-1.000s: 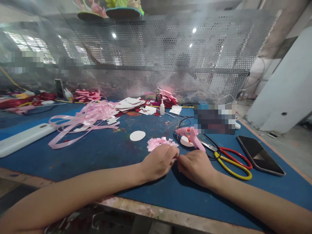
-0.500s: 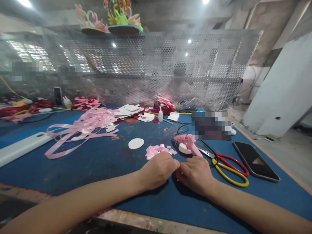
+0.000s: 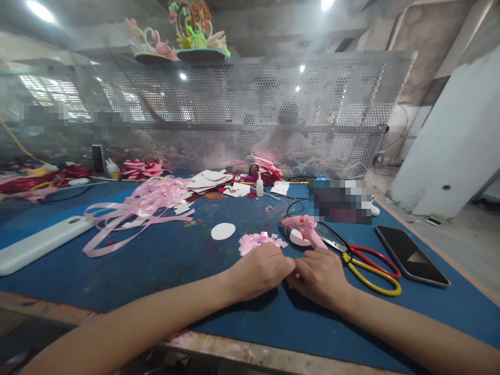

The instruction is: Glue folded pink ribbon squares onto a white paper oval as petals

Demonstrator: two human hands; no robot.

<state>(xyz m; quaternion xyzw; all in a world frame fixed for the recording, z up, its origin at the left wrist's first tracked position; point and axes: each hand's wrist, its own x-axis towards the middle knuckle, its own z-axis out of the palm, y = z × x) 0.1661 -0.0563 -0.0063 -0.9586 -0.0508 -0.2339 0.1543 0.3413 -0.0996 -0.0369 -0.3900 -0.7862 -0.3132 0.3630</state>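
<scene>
My left hand [image 3: 262, 272] and my right hand [image 3: 321, 277] meet above the blue table, fingers curled and fingertips touching. Whatever they pinch is hidden behind the knuckles. Just beyond my left hand lies a heap of short pink ribbon pieces [image 3: 258, 241]. A pink glue gun [image 3: 307, 228] rests past my right hand, over a white oval piece [image 3: 299, 238]. Scissors with one red and one yellow handle [image 3: 375, 284] lie to the right of that hand. Another white oval piece [image 3: 223, 231] lies flat to the left of the ribbon pieces.
Loose pink ribbon [image 3: 156, 195] and stacked white sheets [image 3: 209, 180] spread across the back left. A small white bottle [image 3: 260, 186] stands behind. A phone [image 3: 412, 255] lies at right, a long white bar [image 3: 42, 245] at left. A perforated metal screen [image 3: 234, 104] closes off the back.
The view has shifted slightly, so table items appear a little further right. Both hands keep the same closed, fingertip-to-fingertip pose.
</scene>
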